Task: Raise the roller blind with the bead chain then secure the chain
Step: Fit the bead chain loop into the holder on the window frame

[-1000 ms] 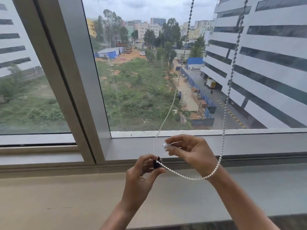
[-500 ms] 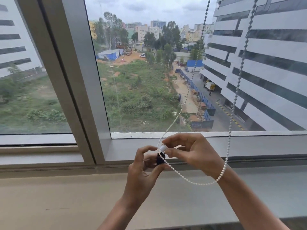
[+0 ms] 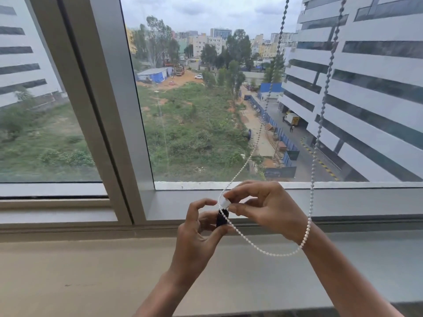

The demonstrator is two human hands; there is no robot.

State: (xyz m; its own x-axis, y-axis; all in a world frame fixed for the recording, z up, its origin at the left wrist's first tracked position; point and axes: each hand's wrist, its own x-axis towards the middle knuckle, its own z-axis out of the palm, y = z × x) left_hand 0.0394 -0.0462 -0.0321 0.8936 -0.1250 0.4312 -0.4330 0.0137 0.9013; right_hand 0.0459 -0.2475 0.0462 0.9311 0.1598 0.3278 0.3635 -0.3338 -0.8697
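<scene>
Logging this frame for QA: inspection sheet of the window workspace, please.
Surface: beige sill, bare.
Job's things: bead chain loop hangs slack, draped over right wrist; blind not in view.
Clutter: nothing seen.
Grippers: left hand pinches small black piece; right hand pinches white connector on the chain.
Cables: nothing seen besides the chain.
Surroundings: window frame, buildings and a green plot outside.

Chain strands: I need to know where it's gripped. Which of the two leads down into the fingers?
The left strand; it ends at the white piece pinched by the right hand. The right strand drops past the wrist.
</scene>
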